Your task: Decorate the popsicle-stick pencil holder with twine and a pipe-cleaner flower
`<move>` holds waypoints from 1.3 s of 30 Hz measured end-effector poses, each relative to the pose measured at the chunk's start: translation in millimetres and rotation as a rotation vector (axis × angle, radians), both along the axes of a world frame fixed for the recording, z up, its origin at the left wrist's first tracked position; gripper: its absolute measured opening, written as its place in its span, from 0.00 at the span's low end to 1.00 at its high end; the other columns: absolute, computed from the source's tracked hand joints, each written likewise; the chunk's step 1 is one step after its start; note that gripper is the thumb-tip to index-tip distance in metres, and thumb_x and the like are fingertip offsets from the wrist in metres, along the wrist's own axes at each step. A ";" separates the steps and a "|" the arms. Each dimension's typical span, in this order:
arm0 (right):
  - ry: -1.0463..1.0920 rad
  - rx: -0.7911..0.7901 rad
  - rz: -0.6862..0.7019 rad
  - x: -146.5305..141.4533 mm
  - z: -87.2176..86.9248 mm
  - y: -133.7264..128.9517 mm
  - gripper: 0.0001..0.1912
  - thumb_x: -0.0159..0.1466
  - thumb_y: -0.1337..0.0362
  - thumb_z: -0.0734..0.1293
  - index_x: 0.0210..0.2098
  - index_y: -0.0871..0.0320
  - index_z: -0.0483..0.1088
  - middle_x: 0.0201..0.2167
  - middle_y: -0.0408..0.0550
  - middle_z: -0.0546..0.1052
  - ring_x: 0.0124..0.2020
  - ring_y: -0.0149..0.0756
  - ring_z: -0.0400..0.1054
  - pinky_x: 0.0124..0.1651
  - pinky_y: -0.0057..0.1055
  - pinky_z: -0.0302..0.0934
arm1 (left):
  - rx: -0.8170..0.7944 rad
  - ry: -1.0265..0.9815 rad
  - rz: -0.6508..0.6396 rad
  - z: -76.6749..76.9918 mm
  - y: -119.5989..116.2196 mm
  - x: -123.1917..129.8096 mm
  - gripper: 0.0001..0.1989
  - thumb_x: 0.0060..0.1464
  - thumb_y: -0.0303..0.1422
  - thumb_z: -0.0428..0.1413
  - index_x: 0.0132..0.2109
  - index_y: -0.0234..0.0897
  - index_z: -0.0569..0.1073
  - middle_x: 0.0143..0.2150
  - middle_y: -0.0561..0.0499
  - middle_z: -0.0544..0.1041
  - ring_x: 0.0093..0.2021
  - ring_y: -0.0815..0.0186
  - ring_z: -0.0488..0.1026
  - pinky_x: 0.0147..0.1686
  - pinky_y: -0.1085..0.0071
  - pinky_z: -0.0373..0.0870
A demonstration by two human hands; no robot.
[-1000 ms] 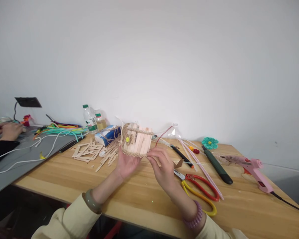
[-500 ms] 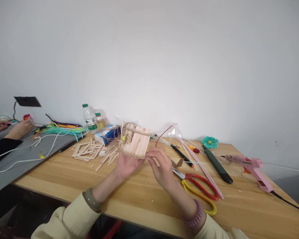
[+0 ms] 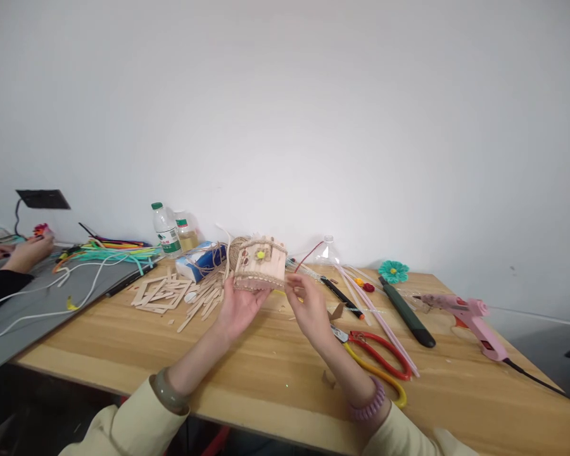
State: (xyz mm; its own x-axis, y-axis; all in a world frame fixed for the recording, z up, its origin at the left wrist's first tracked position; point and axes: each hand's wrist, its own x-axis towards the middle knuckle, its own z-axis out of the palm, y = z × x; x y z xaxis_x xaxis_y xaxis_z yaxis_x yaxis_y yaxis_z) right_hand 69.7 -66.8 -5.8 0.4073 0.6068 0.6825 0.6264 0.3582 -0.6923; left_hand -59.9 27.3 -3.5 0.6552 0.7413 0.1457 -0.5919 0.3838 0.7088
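A small holder of pale craft sticks [image 3: 277,261], with braided twine along its top and lower edge, is held up over the table. A yellow flower and small brown-red pieces decorate its front. My left hand [image 3: 240,311] cups it from below, palm up, with the fingers behind and under it. At its lower right edge, the thumb and fingers of my right hand [image 3: 308,307] pinch the end of the braided twine [image 3: 261,278]. Part of that pinch is hidden by the fingers. Behind the holder sits a ball of twine [image 3: 236,250].
Loose craft sticks [image 3: 156,291] lie to the left, near a blue-white packet [image 3: 202,259] and bottles [image 3: 165,229]. To the right are scissors [image 3: 380,351], a dark green cutter [image 3: 408,313], a teal flower [image 3: 394,271] and a pink glue gun [image 3: 470,316]. Another person's hands [image 3: 31,253] work at far left.
The holder has turned and tilted, so its yellow flower now faces me nearer the middle and its underside shows. Both hands stay on it. The whole view has shifted slightly.
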 end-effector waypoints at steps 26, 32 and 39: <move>-0.324 -0.364 0.182 -58.5 23.4 -28.0 0.05 0.59 0.70 0.66 0.26 0.57 0.68 0.23 0.43 0.73 0.24 0.36 0.67 0.28 0.30 0.57 | 1.544 0.238 0.908 -27.3 22.6 -25.2 0.11 0.48 0.26 0.59 0.37 0.47 0.69 0.41 0.51 0.68 0.55 0.54 0.65 0.55 0.48 0.58; -0.290 -0.409 0.334 -46.9 31.3 -48.2 0.13 0.64 0.64 0.61 0.23 0.56 0.63 0.22 0.40 0.69 0.24 0.31 0.64 0.28 0.25 0.57 | 1.601 0.250 0.826 -24.3 27.9 -37.9 0.10 0.49 0.25 0.59 0.34 0.49 0.73 0.36 0.54 0.70 0.51 0.58 0.70 0.52 0.55 0.63; -0.280 -0.502 0.402 -30.8 28.5 -63.3 0.18 0.67 0.54 0.58 0.24 0.56 0.61 0.23 0.41 0.66 0.26 0.32 0.61 0.29 0.26 0.53 | 1.627 0.350 0.894 -22.1 24.2 -39.6 0.10 0.52 0.26 0.57 0.40 0.47 0.73 0.38 0.49 0.73 0.48 0.58 0.73 0.49 0.58 0.69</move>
